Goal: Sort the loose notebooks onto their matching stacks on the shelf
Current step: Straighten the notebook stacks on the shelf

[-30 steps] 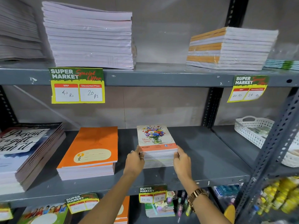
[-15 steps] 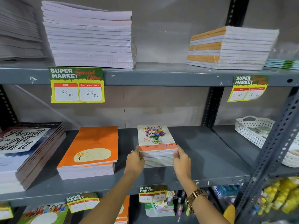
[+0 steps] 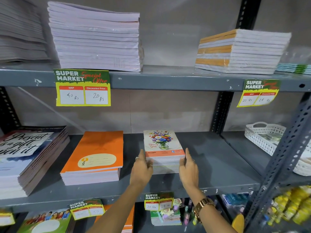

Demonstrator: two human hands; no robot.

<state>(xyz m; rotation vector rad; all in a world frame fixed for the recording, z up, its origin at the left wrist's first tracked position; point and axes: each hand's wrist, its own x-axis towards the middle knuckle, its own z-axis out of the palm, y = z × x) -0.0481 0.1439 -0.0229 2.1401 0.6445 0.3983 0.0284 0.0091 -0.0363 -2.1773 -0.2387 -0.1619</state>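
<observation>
Left hand (image 3: 142, 167) covers floral stack (image 3: 162, 152) corner; right hand (image 3: 188, 167) beside

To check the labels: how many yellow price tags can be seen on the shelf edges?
5, one partly cut off: upper left price tag, upper right tag, lower centre tag, lower left tag, far-left tag.

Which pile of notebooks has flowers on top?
The small stack with the flower-vase cover, between both hands on the middle shelf. The orange stack beside it shows a plain label instead.

White basket (image 3: 262, 137), yellow price tags (image 3: 83, 88)
</observation>
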